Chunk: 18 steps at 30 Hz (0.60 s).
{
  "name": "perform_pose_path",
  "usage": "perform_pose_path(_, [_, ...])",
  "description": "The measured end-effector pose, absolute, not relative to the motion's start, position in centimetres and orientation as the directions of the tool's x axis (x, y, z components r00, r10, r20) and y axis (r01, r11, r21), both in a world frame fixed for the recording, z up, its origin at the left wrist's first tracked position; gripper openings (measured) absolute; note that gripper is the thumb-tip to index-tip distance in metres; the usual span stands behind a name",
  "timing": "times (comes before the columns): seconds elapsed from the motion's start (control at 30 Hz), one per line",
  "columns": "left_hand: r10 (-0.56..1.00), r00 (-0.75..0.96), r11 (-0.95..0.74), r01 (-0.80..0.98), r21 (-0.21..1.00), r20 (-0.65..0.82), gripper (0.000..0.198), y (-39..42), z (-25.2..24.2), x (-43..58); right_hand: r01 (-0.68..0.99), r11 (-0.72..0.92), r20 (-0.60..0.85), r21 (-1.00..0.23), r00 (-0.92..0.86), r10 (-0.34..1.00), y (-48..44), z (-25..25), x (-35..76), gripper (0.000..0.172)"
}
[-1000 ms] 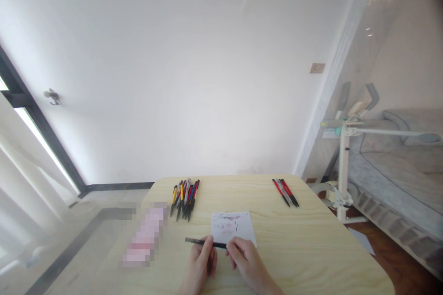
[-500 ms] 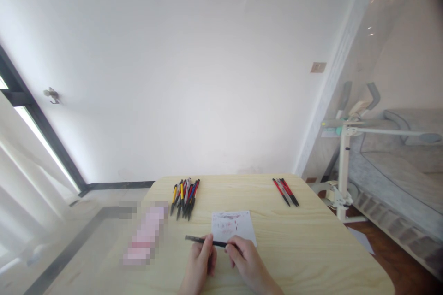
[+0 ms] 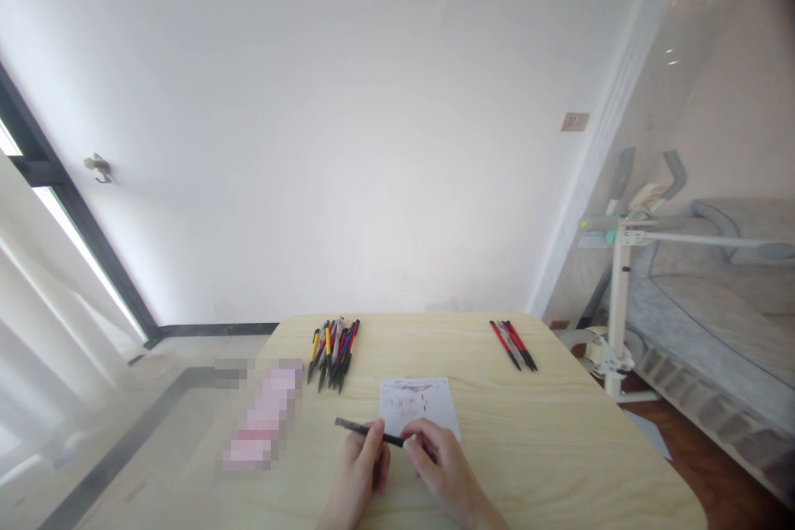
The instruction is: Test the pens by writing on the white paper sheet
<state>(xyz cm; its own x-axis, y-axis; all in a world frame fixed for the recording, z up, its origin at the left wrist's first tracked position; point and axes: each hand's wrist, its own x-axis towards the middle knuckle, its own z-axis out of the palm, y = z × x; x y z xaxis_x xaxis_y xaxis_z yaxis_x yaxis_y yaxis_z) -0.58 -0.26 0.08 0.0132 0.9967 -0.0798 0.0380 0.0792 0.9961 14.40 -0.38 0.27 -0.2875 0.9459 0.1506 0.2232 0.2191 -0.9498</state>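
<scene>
A dark pen (image 3: 351,426) lies crosswise between my two hands, low over the near part of the table. My left hand (image 3: 365,464) is closed around its middle, thumb on top. At the pen's right end, the thumb and fingers of my right hand (image 3: 438,460) pinch it; that tip is partly hidden by the fingers. Just beyond the hands a white sheet of paper (image 3: 417,399) with reddish scribbles lies flat, its near edge partly covered by my right hand.
Several pens (image 3: 332,354) in yellow, red, grey and blue lie heaped at the table's back left. Three red and grey pens (image 3: 513,346) rest at the back right. A blurred pink shape (image 3: 264,418) is at the left edge. White exercise equipment (image 3: 619,290) stands right of the table (image 3: 546,447).
The pen has tilted slightly, its left end a little higher and its right end lower. My right fingers have shifted slightly on it. The camera view has moved a little.
</scene>
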Motion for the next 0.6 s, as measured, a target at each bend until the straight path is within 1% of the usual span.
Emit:
perform_pose_path(0.2, [0.996, 0.015, 0.089, 0.005, 0.996, -0.089, 0.056, -0.4, 0.2, -0.5, 0.257, 0.217, 0.144, -0.942, -0.277, 0.950, -0.5, 0.9, 14.4, 0.038])
perform_pose_path(0.37, [0.994, 0.013, 0.107, -0.029, 0.994, -0.106, 0.054, -0.4, 0.0, -0.5, 0.305, 0.222, 0.140, -0.926, -0.269, 0.953, -0.6, 1.2, 14.4, 0.041])
perform_pose_path(0.6, [0.997, 0.026, 0.076, 0.004, 0.997, -0.076, 0.055, -0.2, -0.6, -0.7, 0.320, 0.234, 0.151, -0.918, -0.263, 0.953, -0.7, 1.5, 14.3, 0.045])
